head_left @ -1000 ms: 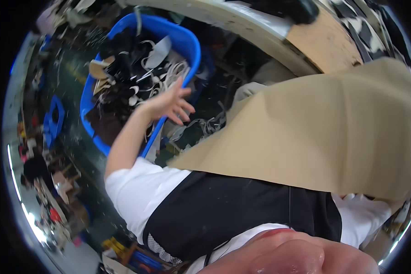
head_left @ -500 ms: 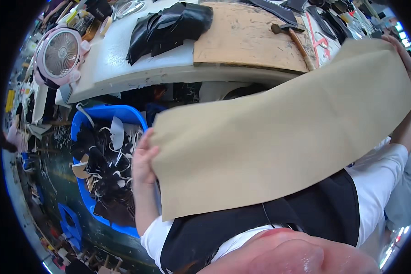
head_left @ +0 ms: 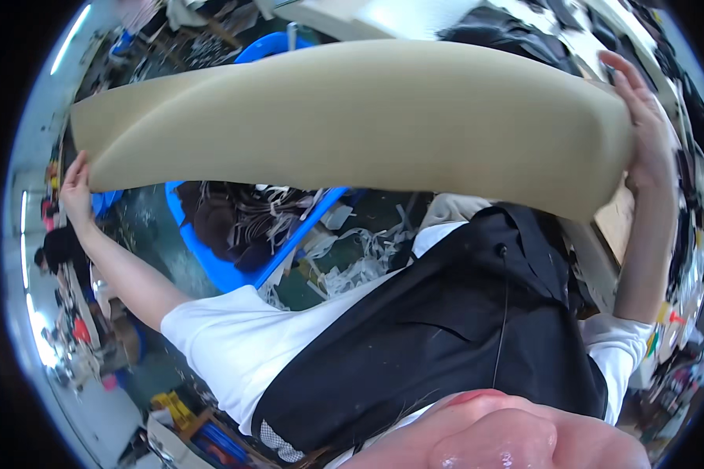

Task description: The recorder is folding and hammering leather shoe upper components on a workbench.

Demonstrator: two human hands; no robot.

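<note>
A long, bendy beige sheet [head_left: 352,117] stretches across the view in front of me, its surface bowed. My left hand [head_left: 77,191] pinches its lower left corner, arm reaching far out to the left. At the other end my right hand [head_left: 649,137] is closed on the sheet's right edge, the palm against it and some fingers partly hidden behind. The sheet hangs in the air above a blue bin [head_left: 250,275] and hides the bin's middle.
Dark and pale scraps [head_left: 235,219] fill the bin. White strips and scraps [head_left: 364,258] litter the floor beside it. Beyond the sheet is a white worktable [head_left: 399,17] with black glossy material [head_left: 516,41] on it. Shelves and clutter line the far left.
I have turned to the left, carrying the sheet from in front of the worktable to over the blue bin. My left arm has stretched outward, and both hands still hold the sheet's ends.
</note>
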